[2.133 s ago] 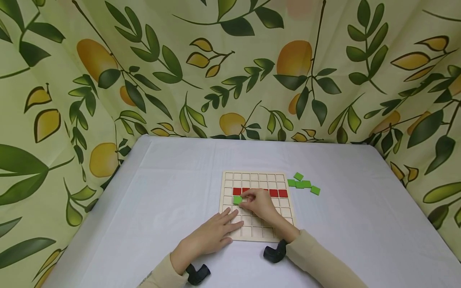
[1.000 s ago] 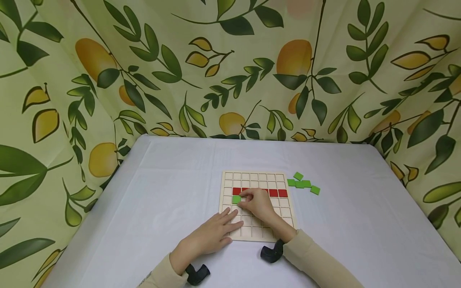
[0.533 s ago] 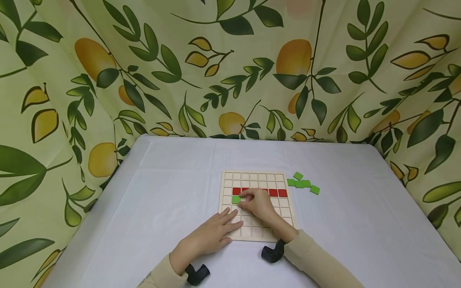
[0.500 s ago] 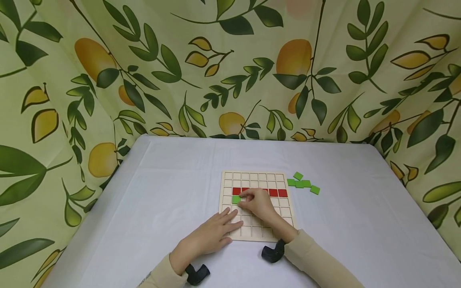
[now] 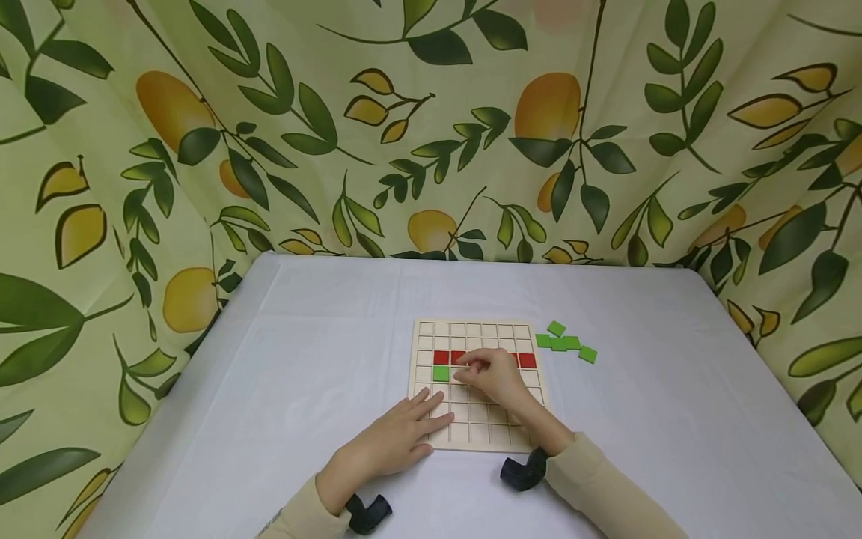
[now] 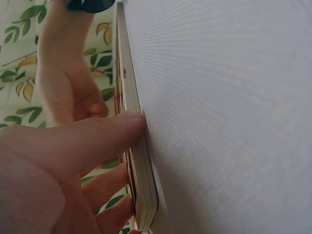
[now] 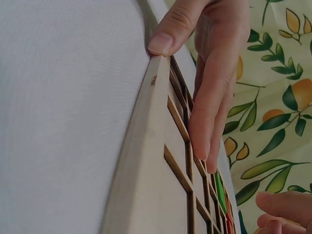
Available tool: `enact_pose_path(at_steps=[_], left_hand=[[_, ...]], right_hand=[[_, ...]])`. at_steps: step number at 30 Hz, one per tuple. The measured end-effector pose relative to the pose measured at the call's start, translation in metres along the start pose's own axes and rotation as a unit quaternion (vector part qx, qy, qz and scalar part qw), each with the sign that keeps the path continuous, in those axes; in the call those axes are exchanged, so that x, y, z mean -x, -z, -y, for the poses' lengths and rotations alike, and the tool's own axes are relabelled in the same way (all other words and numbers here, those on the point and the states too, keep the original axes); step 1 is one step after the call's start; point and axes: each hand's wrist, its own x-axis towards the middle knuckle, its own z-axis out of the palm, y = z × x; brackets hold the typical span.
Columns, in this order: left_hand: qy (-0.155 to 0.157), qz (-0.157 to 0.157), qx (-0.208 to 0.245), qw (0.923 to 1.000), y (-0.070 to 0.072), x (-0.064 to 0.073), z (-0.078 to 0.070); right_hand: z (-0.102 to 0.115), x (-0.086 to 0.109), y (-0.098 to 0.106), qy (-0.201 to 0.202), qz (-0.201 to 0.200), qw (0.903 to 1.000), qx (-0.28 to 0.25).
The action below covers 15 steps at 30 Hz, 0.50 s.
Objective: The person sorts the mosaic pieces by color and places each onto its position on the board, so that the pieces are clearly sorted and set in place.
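Note:
A pale wooden grid board (image 5: 482,433) lies on the table, with red square tiles (image 5: 441,358) in a row across it, partly covered by the right hand (image 5: 497,374). One green square tile (image 5: 441,373) sits in the cell just below the leftmost red one. The right hand hovers over the board, just right of this green tile, thumb and forefinger apart with nothing seen between them. The left hand (image 5: 390,436) rests with straight, spread fingers on the near left corner. Its thumb (image 6: 127,122) presses the board's side edge in the left wrist view.
Several loose green tiles (image 5: 559,343) lie by the board's upper right corner. White cloth (image 5: 323,337) covers the table, and a fruit-and-leaf patterned curtain (image 5: 377,150) hangs behind. Black wrist mounts (image 5: 523,471) stick out below both sleeves.
The right hand has pulled back slightly to the right from the green tile, uncovering more of the second red tile. The green tile stays in its cell. The left hand has not moved.

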Motion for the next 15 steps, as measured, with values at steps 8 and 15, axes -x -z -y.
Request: enact_pose_path(at_steps=[8,15], left_hand=[[0.0,-0.001,0.005,1.0,-0.001,0.0,0.001],[0.001,-0.002,0.003,1.0,-0.001,0.0,0.001]], right_hand=[[-0.005,0.003,0.017,-0.001,-0.003,0.9999,-0.011],[-0.011,0.007,0.032,-0.008,-0.006,0.9999,-0.011]])
